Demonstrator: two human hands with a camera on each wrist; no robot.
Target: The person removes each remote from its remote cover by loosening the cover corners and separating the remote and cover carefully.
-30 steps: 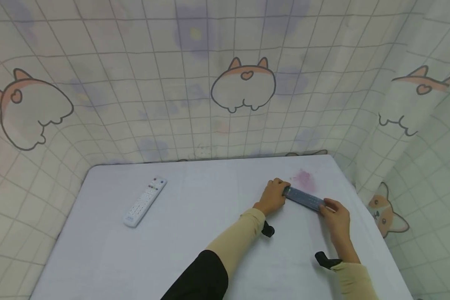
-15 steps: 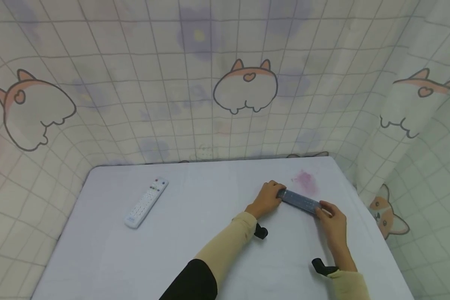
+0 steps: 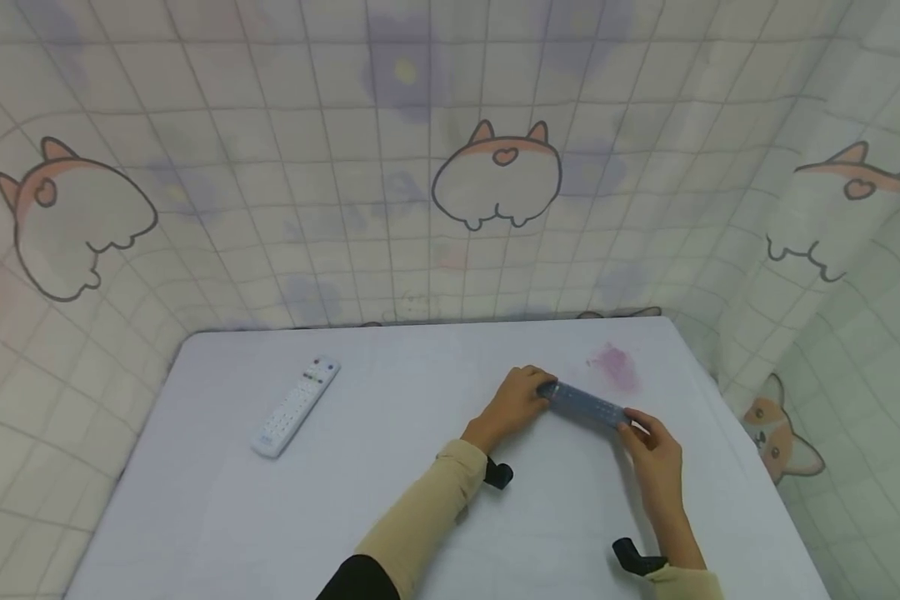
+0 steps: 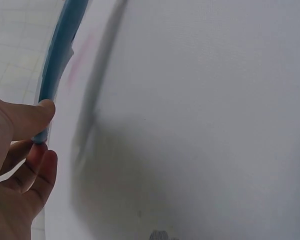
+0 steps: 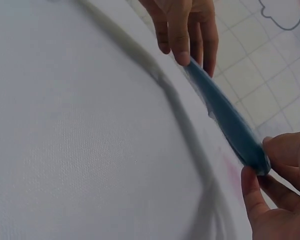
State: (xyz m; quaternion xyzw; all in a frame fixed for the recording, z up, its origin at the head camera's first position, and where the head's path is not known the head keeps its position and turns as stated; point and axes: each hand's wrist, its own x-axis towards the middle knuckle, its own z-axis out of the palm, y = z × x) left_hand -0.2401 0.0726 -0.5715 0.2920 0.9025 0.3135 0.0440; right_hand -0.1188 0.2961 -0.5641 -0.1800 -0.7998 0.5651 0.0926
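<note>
A dark blue-grey remote control (image 3: 585, 406) is held between my two hands above the right half of the table. My left hand (image 3: 512, 402) pinches its left end. At the other end, the thumb and fingers of my right hand (image 3: 656, 467) grip it. From the right wrist, the remote's blue side (image 5: 227, 120) shows edge-on, with a thin clear flap along its lower edge. In the left wrist view, my left thumb (image 4: 42, 112) presses on the remote. A white remote control (image 3: 296, 406) lies slantwise at the table's left.
The table wears a white cover (image 3: 390, 467), with a pink stain (image 3: 615, 368) near the far right corner. Behind and to both sides hangs a checked curtain (image 3: 330, 183) with cartoon corgis. Black wrist mounts (image 3: 633, 558) stick out from the sleeves.
Both hands have moved left and a little toward me, carrying the dark remote with them. The white remote has stayed in place on the table.
</note>
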